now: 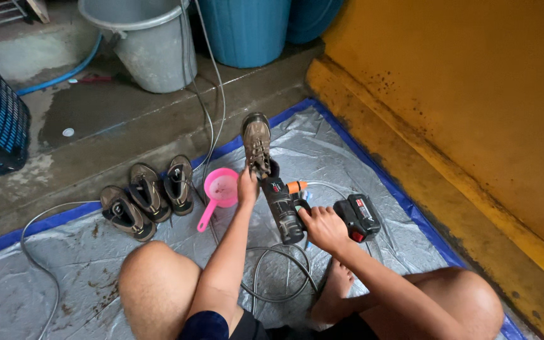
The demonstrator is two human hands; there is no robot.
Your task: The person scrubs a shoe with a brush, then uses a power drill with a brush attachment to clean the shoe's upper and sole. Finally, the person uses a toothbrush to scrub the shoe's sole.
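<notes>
Four brown lace-up boots: three (149, 198) in a row at centre left, one (257, 145) raised at centre. One pink plastic scoop (220, 189), one grey bucket (146, 41) and two blue barrels (247, 28) along the top.

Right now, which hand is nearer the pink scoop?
Left. The left hand holds the boot just right of the scoop; the right hand grips the sprayer, farther right.

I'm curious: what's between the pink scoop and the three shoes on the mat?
Head view: only a thin grey hose crosses between the pink scoop and the three shoes.
</notes>
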